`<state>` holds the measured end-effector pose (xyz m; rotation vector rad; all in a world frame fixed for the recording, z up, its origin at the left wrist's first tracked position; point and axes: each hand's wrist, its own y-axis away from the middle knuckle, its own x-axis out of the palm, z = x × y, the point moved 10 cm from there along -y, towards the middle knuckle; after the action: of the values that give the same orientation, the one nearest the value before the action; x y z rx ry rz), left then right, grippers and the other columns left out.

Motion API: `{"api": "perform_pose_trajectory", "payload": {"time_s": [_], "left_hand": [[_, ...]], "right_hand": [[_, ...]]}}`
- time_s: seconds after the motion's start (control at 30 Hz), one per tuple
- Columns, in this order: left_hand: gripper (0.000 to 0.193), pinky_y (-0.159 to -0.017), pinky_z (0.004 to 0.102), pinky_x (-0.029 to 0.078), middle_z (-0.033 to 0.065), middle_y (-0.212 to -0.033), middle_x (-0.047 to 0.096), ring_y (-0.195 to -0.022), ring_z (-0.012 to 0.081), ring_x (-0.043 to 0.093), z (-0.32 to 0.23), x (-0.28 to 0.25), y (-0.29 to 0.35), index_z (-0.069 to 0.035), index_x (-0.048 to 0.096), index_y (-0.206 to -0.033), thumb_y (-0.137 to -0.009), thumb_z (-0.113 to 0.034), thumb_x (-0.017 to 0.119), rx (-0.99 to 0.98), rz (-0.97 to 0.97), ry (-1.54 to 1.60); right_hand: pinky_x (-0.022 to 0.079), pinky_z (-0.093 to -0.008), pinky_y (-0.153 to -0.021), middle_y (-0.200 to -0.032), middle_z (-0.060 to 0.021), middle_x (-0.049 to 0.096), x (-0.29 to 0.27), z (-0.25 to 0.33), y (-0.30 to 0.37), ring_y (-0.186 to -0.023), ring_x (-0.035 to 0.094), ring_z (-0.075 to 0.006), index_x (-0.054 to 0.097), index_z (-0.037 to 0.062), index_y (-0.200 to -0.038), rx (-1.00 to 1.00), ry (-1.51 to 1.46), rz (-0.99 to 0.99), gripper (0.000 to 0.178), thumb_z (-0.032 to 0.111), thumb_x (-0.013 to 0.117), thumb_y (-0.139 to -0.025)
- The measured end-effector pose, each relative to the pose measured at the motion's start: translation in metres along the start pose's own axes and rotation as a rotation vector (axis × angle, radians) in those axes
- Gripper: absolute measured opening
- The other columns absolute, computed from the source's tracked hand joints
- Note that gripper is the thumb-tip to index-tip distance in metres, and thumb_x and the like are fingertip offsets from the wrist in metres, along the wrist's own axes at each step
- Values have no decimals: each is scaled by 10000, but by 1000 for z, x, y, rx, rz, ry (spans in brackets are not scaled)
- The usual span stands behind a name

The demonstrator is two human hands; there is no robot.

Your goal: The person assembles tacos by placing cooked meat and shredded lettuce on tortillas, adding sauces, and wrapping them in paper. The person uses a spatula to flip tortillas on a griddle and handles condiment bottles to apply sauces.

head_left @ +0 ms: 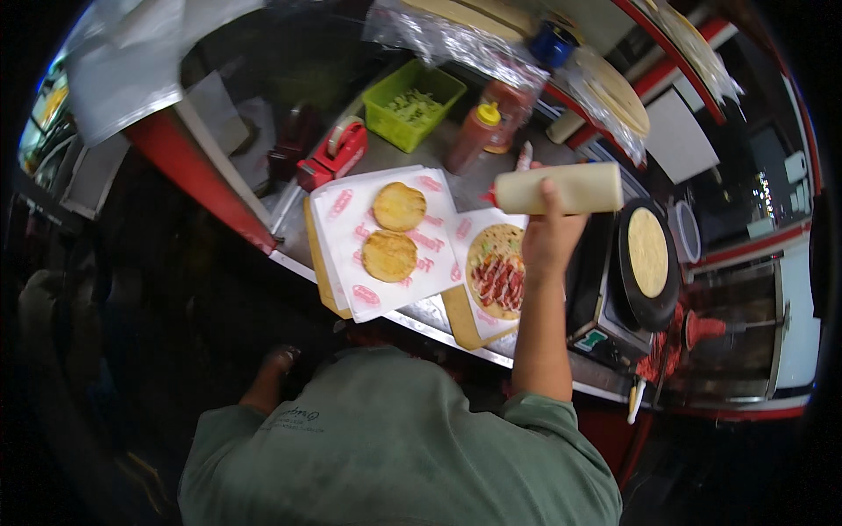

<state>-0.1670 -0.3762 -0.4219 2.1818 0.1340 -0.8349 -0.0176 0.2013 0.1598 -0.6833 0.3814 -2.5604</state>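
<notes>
My right hand (554,238) is wrapped round a pale cream squeeze bottle (579,188), which lies nearly level in the air with its red tip pointing left. Below and left of it, a flatbread (485,248) topped with reddish meat strips, sauce and green bits rests on printed white paper. My forearm covers part of its right side. Two toasted bun halves (389,255) lie one behind the other on a larger sheet of printed paper (338,241) to the left. My left hand (282,358) hangs low beside my body, off the counter; its fingers are too dark to make out.
Behind the papers stand a green tub of shredded lettuce (399,131), a red tape dispenser (336,156) and a red-brown sauce bottle with yellow cap (474,136). At right, a flatbread lies on a round black griddle (624,263); a white-handled knife (636,401) is nearby.
</notes>
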Motion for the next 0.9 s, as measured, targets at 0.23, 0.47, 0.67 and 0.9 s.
{"api": "perform_pose_trajectory", "payload": {"time_s": [0.23, 0.47, 0.67, 0.9], "left_hand": [[390, -952, 371, 545, 114, -1171, 750, -1067, 252, 707, -14, -18, -40, -49, 695, -1214, -1115, -380, 513, -132, -120, 200], [234, -745, 336, 523, 34, -955, 716, -833, 192, 670, 69, 15, -44, -76, 671, -1065, -1058, -308, 641, -326, -218, 1344], [243, -731, 336, 521, 31, -935, 721, -795, 170, 682, 94, 29, -9, -102, 652, -1113, -1039, -333, 674, -590, -152, 1297], [215, -831, 379, 535, 56, -1043, 705, -966, 211, 673, 68, 13, 3, -105, 626, -1027, -1014, -318, 644, -358, -7, 440]], "right_hand": [[561, -386, -975, -1160, -124, 723, 62, -134, 16, -1070, 701, -234, 608, -15, -1253, 227, 120, 69, 445, 65, 843, -884], [549, -351, -937, -1107, -94, 724, 79, -135, 11, -999, 690, -190, 653, -14, -1190, 207, 167, 4, 391, 51, 862, -866], [553, -360, -944, -1158, -119, 741, 65, -132, -3, -1029, 705, -195, 667, -42, -1237, 206, 135, -37, 473, 143, 886, -860], [548, -348, -923, -1140, -86, 714, 63, -118, -2, -1040, 681, -184, 636, -18, -1239, 147, 176, -13, 442, 108, 864, -883]]}}
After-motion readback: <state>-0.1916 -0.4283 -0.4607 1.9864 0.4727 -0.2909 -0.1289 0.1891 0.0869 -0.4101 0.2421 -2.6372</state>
